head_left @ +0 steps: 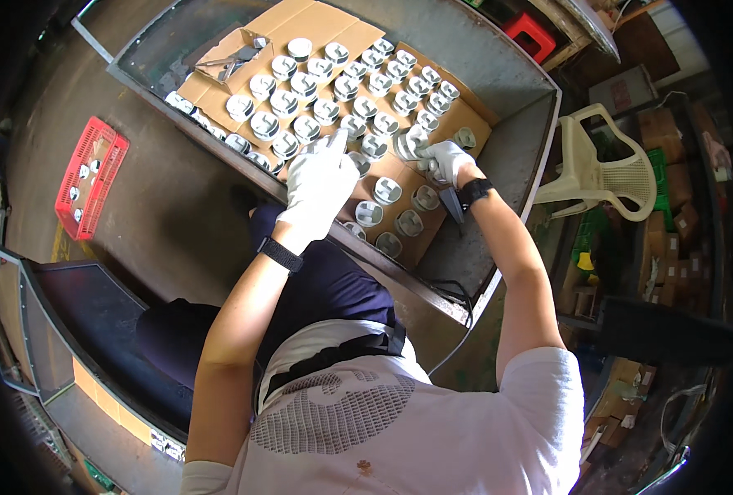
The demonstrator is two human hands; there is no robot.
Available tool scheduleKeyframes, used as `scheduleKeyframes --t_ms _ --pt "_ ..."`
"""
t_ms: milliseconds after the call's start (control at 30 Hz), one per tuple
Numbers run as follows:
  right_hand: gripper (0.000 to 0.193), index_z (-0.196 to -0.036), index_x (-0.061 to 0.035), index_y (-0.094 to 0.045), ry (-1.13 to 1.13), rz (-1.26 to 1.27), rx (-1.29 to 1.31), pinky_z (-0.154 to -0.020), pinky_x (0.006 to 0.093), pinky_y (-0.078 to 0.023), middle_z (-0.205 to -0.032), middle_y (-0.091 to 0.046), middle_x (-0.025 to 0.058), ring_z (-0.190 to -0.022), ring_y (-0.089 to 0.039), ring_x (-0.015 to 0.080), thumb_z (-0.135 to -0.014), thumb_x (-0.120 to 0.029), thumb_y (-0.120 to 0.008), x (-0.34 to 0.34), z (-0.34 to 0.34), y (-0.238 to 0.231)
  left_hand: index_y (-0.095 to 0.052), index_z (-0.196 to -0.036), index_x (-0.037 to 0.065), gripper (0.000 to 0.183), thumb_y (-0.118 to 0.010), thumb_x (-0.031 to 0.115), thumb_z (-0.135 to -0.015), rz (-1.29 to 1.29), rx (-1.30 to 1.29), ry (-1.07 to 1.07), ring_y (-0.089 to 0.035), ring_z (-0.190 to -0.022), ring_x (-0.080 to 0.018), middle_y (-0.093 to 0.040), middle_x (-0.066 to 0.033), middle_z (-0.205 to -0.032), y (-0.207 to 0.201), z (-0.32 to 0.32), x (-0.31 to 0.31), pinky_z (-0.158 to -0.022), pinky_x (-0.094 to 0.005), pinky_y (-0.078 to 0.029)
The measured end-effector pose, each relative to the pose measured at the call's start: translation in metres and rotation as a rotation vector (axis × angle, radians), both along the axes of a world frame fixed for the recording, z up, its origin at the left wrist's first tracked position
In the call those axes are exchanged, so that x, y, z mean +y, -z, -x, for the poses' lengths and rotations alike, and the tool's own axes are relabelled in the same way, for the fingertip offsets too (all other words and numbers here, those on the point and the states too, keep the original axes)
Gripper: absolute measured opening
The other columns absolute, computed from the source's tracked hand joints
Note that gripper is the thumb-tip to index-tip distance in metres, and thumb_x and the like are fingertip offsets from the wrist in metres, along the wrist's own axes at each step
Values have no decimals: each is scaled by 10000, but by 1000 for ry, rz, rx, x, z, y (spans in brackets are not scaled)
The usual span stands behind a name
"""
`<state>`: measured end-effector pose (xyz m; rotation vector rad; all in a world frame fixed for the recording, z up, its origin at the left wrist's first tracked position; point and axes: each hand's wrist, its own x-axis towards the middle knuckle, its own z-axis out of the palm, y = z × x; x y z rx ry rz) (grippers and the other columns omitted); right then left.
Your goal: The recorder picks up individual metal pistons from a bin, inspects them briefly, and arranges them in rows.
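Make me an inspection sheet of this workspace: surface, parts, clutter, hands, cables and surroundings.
Surface: metal bench with raised sides, lined with cardboard.
Parts: many pistons, close together on the cardboard.
Clutter: small open box holding grey items, far left; grey object by the right wrist, kind unclear.
Left hand: gloved, over the pistons; grip unclear.
Right hand: gloved, fingers at a piston; grip unclear.
Cables: dark cable at the near right corner.
Surroundings: red crate with pistons, left; pale chair, right.
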<state>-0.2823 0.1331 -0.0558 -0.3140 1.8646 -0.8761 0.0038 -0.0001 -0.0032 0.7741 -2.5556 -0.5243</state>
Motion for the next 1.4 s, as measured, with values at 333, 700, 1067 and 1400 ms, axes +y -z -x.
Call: scheduleKeyframes --t_ms 333,700,1067,1400 --pt "285 -1005 -39 -743 -783 -496 900 -802 419 -551 -1068 -699 192 -997 -684 360 -874 -248 -601 -20 25 133 -632 -1247 95 358 -573 230 -920 -48 -52 31 -625 -956 -309 -651 -131 -1036 -2 -13 8 -842 -433 -509" --pt "312 -1082 -73 -744 -465 -558 764 -899 424 -536 -1165 -691 176 -1111 -654 367 -871 -221 -569 -16 36 179 -686 -1055 138 220 -614 180 -851 13 46 66 -647 -780 -269 -670 -73 -830 -11 -6 11 -733 -418 -518" --pt "378 -1191 -88 -669 -320 -335 816 -966 441 -501 -1240 -662 185 -1158 -627 365 -965 -298 -451 -68 43 139 -715 -1090 95 239 -656 137 -862 -52 54 47 -645 -815 -301 -669 -109 -874 -17 -11 9 -729 -427 -536" --pt "329 -1006 -19 -722 422 93 613 -794 353 -501 -939 -722 85 -871 -647 173 -929 -301 -571 -57 46 193 -720 -1035 79 254 -684 143 -792 -53 162 69 -670 -767 -257 -696 -82 -872 -15 -8 12 -686 -380 -561"
